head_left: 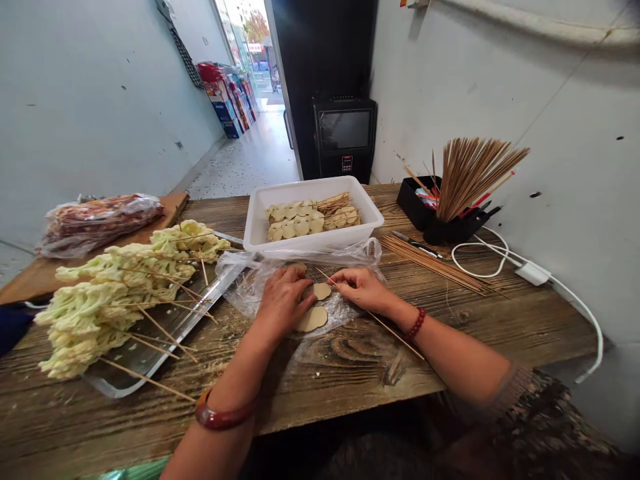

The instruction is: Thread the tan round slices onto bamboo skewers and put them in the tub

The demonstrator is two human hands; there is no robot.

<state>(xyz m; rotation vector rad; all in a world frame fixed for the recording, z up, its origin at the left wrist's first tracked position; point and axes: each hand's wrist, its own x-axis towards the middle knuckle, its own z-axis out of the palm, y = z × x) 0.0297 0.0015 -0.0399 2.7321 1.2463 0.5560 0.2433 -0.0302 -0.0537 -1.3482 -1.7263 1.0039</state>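
Note:
My left hand (pixel 283 297) rests palm down over pale, round slices that look like potato, its thumb spread from the fingers. One slice (pixel 311 319) lies beside the thumb, and another slice (pixel 323 291) sits between my two hands. What lies beneath the left palm is hidden. With fingers closed, my right hand (pixel 357 288) pinches a thin wooden skewer (pixel 393 333); its tip points up and left, just above the nearer slice. Clear plastic film (pixel 345 308) is spread under the slices. A white plastic tub (pixel 313 245) behind my hands holds several skewered rows of similar slices (pixel 296 227).
Skewered cauliflower (pixel 120 280) lies on a metal tray (pixel 175 340) at left, sticks jutting toward me. Behind it, a bagged reddish food (pixel 103 223) sits on a board (pixel 173 205). At right are loose skewers (pixel 433 265), a black holder full of skewers (pixel 445 230) and a white cable (pixel 565 283).

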